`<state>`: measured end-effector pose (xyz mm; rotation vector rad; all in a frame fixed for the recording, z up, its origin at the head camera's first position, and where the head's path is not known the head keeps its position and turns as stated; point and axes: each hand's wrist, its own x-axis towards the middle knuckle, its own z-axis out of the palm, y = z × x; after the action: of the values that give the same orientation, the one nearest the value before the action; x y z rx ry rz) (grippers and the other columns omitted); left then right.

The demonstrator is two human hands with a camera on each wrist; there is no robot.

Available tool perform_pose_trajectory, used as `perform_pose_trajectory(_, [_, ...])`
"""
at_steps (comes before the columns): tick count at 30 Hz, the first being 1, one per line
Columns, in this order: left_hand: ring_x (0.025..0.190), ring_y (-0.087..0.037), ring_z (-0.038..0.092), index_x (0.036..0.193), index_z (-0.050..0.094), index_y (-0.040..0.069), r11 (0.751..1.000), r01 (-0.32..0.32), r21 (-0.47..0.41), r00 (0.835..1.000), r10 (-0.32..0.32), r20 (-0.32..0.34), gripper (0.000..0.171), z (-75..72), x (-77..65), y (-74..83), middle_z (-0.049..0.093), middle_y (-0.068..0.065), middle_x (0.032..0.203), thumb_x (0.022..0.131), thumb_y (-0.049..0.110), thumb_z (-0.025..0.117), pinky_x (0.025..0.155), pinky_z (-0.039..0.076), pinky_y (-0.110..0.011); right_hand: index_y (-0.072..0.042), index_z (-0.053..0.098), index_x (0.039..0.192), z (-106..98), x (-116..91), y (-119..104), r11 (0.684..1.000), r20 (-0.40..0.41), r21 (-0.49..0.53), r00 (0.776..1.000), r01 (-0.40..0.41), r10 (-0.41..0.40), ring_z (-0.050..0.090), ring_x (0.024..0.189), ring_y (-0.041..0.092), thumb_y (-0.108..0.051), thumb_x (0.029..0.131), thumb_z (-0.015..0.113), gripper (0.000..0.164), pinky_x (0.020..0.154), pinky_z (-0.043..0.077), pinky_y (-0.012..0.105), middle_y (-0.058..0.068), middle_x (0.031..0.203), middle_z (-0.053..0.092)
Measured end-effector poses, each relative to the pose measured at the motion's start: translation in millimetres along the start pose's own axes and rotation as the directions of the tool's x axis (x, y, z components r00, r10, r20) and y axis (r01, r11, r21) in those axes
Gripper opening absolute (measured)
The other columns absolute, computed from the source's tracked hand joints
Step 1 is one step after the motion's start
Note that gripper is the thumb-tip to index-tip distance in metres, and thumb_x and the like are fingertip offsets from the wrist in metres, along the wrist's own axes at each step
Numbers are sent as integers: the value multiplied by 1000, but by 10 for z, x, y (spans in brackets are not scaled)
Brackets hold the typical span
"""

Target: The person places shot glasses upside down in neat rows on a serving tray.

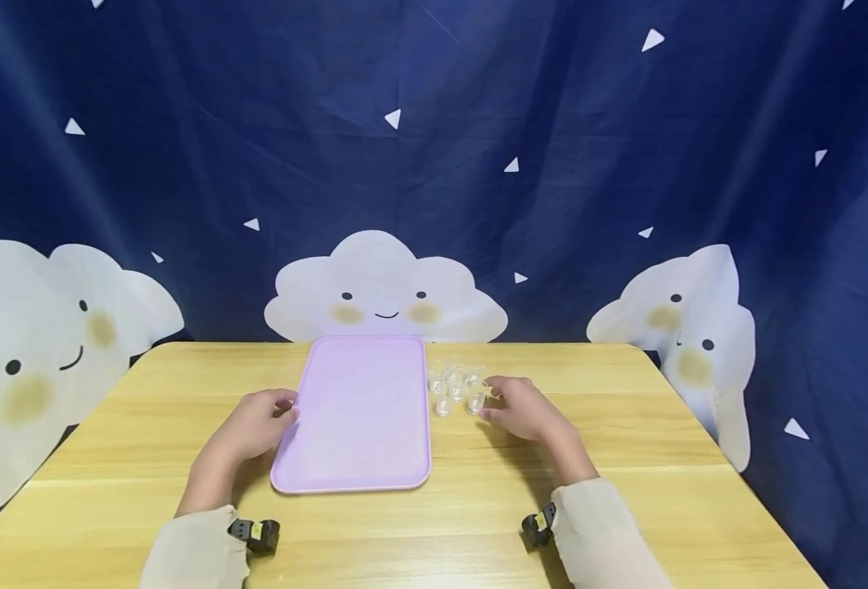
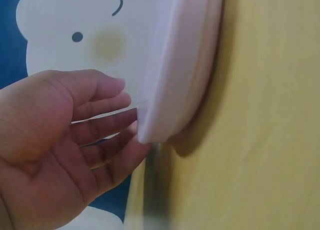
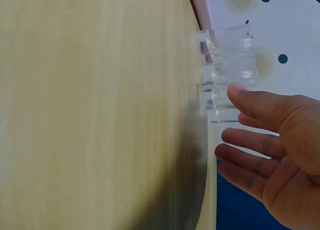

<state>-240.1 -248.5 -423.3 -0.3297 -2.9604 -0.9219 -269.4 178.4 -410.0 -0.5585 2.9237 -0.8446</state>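
Observation:
A lilac rectangular tray lies on the wooden table, its long side running away from me. At its left edge is my left hand, fingers loosely spread. In the left wrist view, the fingertips of this hand meet the tray's rim without curling round it. Several small clear shot glasses stand upright in a cluster just right of the tray. Beside the nearest right glass is my right hand, thumb and fingers apart; whether it touches the glass I cannot tell.
The wooden table has rounded far corners. Behind it hangs a dark blue curtain with white clouds and triangles. A small black camera sits on each wrist, at the left cuff and the right cuff.

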Motion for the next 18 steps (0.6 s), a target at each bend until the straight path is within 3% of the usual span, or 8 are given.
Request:
perform_pose_trajectory(4, [111,-43,64,127,63,-12,1000,14,-20,1000,-14,0,36,-14,-4,-48,68,-28,117,97,8,61,96,53,-57,2,62,135,30,42,-20,1000,-3,13,1000,-4,4,67,109,34,-11,91,77,48,97,55,48,19,115,71])
perform_pose_trajectory(8, [105,-36,66,127,64,-11,998,42,-51,999,-41,10,36,-16,-4,-87,69,-26,115,95,4,61,87,58,-48,0,63,135,45,77,-33,999,-6,31,999,-34,35,68,104,29,-11,91,77,48,94,57,45,14,110,73])
perform_pose_trajectory(18, [93,-27,68,131,59,-14,974,104,-204,994,-95,53,40,18,-8,-108,68,-26,115,93,-3,59,71,62,-33,3,63,132,58,108,-13,999,-17,22,999,-33,34,64,87,17,-11,90,77,46,90,54,44,2,93,71])
